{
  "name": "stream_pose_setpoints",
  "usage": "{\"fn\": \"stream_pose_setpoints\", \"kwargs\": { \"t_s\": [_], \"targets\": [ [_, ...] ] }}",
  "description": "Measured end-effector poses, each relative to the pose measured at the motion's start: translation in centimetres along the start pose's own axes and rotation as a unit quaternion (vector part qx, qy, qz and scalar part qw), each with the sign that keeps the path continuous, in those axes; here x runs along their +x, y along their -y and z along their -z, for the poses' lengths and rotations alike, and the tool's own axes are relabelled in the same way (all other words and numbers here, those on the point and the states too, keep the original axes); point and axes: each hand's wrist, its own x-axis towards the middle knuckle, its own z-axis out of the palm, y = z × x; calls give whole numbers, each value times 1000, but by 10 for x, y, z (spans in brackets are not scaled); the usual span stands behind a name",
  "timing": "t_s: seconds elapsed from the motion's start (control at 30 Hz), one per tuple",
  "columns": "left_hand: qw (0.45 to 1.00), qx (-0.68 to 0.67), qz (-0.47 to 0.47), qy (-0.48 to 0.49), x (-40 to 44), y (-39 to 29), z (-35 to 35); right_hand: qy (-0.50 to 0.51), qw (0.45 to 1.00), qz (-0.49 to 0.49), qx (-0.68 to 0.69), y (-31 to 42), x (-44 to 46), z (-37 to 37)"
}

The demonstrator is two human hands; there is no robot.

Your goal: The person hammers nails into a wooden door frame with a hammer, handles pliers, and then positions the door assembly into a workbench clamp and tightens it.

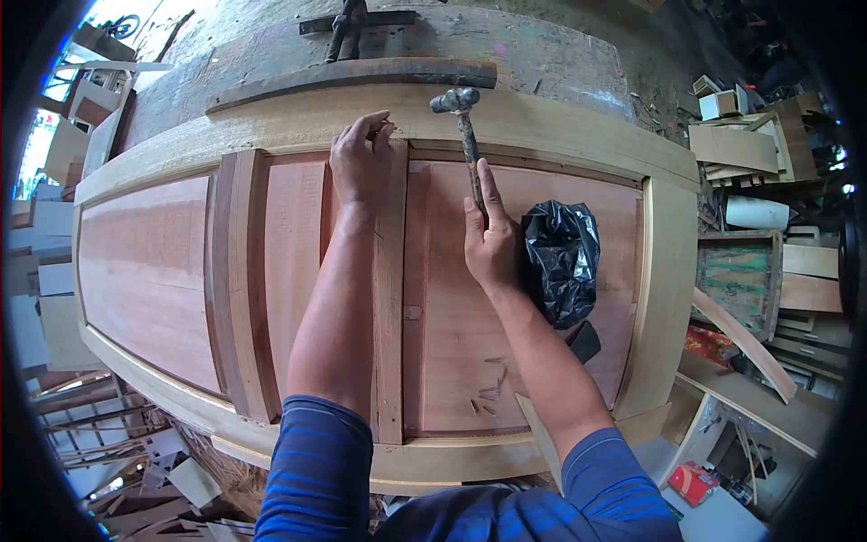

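Observation:
A wooden panel door [515, 117] with pale frame rails and reddish panels lies flat before me. My left hand [361, 158] is over the far rail near a divider, its fingers bent and pinched together; anything between them is too small to make out. In my right hand [492, 235] is a hammer [468, 135], gripped by its handle, with the head up over the far rail. Just right of that hand, a black plastic bag [562, 257] rests on the right panel. Several small nails or pegs [489, 393] lie on the same panel, nearer to me.
A dark wooden bar [361, 79] lies along the door's far edge, with a metal clamp [348, 27] beyond it. Wood offcuts [736, 149] and a green-stained tray [736, 280] are at the right. Scrap wood [108, 434] is piled at the lower left.

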Motion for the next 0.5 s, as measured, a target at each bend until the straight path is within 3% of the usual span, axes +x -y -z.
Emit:
{"fn": "stream_pose_setpoints", "kwargs": {
  "t_s": [0.17,0.5],
  "targets": [
    [996,55,-65,13,-2,-8,4,9,1000,10,-7,0,-1,1],
    [991,101,-79,29,-2,-9,4,10,999,35,-24,-2,0,0]
  ]
}}
